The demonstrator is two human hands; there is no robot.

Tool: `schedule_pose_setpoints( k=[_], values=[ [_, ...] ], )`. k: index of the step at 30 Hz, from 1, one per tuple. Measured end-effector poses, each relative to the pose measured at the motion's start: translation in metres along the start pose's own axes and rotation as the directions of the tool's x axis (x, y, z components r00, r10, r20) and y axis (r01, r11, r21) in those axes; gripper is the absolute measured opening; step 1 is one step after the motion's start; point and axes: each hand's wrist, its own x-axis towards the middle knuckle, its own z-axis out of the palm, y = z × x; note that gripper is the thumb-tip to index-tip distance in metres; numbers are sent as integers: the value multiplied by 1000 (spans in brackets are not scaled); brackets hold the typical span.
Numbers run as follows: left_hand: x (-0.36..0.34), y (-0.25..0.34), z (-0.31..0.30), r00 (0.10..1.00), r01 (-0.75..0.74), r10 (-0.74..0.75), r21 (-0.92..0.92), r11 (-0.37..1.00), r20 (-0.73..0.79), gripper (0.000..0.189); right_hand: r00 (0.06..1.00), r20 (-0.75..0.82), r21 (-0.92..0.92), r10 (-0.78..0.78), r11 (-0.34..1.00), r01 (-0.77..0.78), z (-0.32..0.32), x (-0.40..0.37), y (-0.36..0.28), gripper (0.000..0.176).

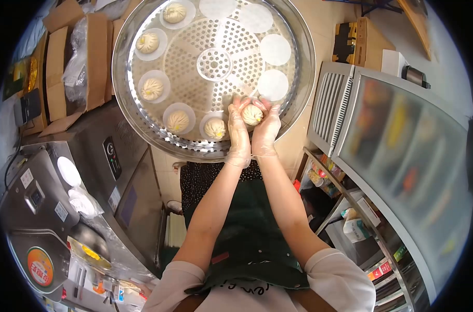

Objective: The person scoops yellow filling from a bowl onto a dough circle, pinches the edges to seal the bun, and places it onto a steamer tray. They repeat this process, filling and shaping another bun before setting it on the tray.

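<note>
Both my hands wear clear plastic gloves and reach over a round metal steamer tray [123,112] with a perforated base. Between them sits a pleated bun [252,115] with a yellow spot on its side. My left hand [238,127] cups it from the left, and my right hand [266,127] from the right. Whether the bun touches the tray beneath is hidden. Just left of my hands, another pleated bun [214,128] rests on a round paper liner. Several more buns, such as this one [178,121], curve up the tray's left side. Bare paper liners [273,85] line the right side.
A glass-door display fridge [403,140] stands close on the right, above shelves [351,208] of packages. On the left are a steel appliance [112,156] and a counter with a dark machine [34,203]. Open cardboard boxes [99,57] stack at the upper left.
</note>
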Motion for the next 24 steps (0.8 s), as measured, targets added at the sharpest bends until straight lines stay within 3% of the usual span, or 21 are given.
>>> schedule_pose_setpoints(
  k=[4,8,11,13,16,18,21,24],
  values=[
    [-11,12,-1,1000,-13,12,-61,998,-17,76,991,45,-20,-129,991,130,-5,-6,0,57],
    [-68,59,1,982,-154,150,-28,988,-115,66,947,156,-141,-282,942,304,-17,-42,-24,54],
    [-107,49,-53,952,-305,298,-142,942,-68,53,928,241,-177,-285,927,331,-33,-91,-33,58],
    [-156,53,-88,960,-280,276,-138,950,-50,50,912,309,-184,-270,924,336,-46,-129,-27,52],
    [-235,44,-152,954,-294,283,-128,947,-100,46,907,418,-301,-56,933,196,-65,-195,0,46],
    [-288,29,-202,953,-277,255,-130,952,-164,44,838,542,-401,67,897,188,-69,-248,27,36],
    [-361,0,-286,934,-287,225,-208,935,-277,41,623,711,-550,327,810,203,-63,-329,74,30],
    [-434,4,-349,841,-354,179,-268,896,-511,38,395,712,-692,580,677,253,-51,-411,124,31]
  ],
)
